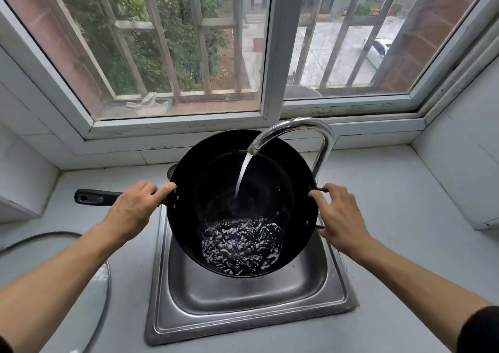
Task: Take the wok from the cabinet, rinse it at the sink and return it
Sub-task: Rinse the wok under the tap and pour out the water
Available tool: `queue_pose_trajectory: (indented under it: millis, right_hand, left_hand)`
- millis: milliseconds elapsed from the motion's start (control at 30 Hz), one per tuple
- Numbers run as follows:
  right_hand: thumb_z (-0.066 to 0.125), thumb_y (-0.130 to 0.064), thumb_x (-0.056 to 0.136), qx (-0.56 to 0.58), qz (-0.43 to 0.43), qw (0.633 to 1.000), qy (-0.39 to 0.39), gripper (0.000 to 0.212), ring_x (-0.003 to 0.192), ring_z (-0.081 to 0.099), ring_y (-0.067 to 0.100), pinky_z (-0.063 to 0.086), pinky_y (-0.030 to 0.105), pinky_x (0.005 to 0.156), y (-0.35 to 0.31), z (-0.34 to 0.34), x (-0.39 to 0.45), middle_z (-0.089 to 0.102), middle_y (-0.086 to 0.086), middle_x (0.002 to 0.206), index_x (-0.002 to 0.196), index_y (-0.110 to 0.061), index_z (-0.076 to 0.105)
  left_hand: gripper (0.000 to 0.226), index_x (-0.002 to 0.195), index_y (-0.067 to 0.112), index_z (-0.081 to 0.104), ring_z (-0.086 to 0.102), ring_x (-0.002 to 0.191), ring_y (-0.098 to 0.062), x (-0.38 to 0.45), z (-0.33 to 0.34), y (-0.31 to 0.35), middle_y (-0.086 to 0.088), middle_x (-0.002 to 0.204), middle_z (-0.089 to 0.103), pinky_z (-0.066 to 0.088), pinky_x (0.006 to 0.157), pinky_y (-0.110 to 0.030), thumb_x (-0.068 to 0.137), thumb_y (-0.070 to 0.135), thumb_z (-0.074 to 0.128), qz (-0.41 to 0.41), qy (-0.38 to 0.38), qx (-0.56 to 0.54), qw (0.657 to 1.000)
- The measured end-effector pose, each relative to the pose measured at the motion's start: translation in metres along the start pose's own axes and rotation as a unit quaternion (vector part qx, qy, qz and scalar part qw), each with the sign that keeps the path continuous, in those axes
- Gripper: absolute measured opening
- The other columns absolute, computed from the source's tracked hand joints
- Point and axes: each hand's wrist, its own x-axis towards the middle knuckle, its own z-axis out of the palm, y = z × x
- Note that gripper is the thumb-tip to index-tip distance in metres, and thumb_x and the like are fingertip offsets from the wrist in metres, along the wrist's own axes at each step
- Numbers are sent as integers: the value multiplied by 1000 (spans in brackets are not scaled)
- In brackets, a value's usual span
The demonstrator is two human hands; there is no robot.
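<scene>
While water is running: rinse step.
Wok point(216, 190): tilting over sink point(243, 306), filling under tap point(294, 128).
Left hand point(135, 204): its grip is holding the long handle.
Right hand point(340, 217): its grip is holding the side loop.
Next, likely: swirling, tipping out.

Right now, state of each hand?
Left hand: holding the wok by its long handle, fingers curled round it at the rim.
Right hand: holding the wok's small loop handle, fingers curled round it.

Soft daylight came through window point(189, 41); scene bright, shadows faint. Glare showed on faucet point(297, 125). Wide-angle bending curved frame edges; focus stayed sharp.
</scene>
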Motion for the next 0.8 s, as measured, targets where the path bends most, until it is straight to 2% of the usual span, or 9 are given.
queue_pose_trajectory:
  millis: [300,500,633,800]
  right_hand:
    - [88,-20,43,5,-14,1000,0,86,106,49,34,47,41,87,-13,21,13,50,14,115,120,-21,51]
    - [86,-24,48,23,-36,999,-28,87,110,48,32,46,39,96,-29,30,26,48,11,123,125,-24,47]
    - [87,-22,44,39,-44,998,-30,87,106,50,32,47,38,91,-44,35,37,51,12,117,124,-22,50]
    - [86,-21,46,59,-63,996,-33,87,106,51,33,47,38,91,-60,43,51,51,14,119,125,-18,51]
  left_hand:
    - [88,132,20,51,48,66,-29,-16,-17,-11,-5,77,55,40,43,-34,56,-21,69,-15,6,35,999]
    - [91,133,22,51,48,65,-28,-29,-31,-22,-4,77,53,43,41,-35,54,-21,66,-33,-16,55,998]
    - [91,128,24,51,49,60,-29,-36,-47,-27,-6,77,52,43,39,-34,51,-23,66,-45,-19,57,997]
    - [82,126,19,61,50,60,-31,-43,-71,-31,-11,77,54,45,44,-37,56,-24,62,-61,-10,66,996]
